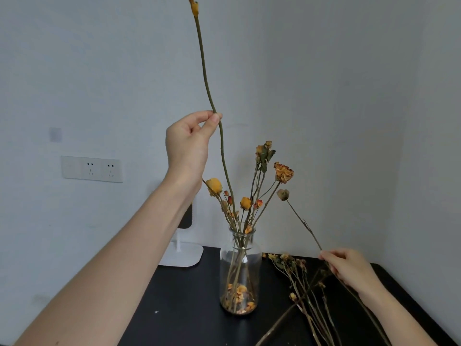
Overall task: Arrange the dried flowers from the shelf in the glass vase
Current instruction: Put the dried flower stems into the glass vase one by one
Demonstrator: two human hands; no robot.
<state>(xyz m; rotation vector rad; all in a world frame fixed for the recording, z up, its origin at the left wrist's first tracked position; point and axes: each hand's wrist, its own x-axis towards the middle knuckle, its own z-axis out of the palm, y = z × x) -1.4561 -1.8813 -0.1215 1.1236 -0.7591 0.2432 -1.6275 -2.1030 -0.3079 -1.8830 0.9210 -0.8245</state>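
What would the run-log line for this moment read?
left hand: pinching tall stem, lower end in glass vase | right hand: holding faded flower stem | loose stems: on table

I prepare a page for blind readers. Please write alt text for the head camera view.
A left hand pinches a long dried stem whose lower end stands in a glass vase of dried orange flowers on a black table. The right hand holds a second dried flower above loose stems lying on the table.
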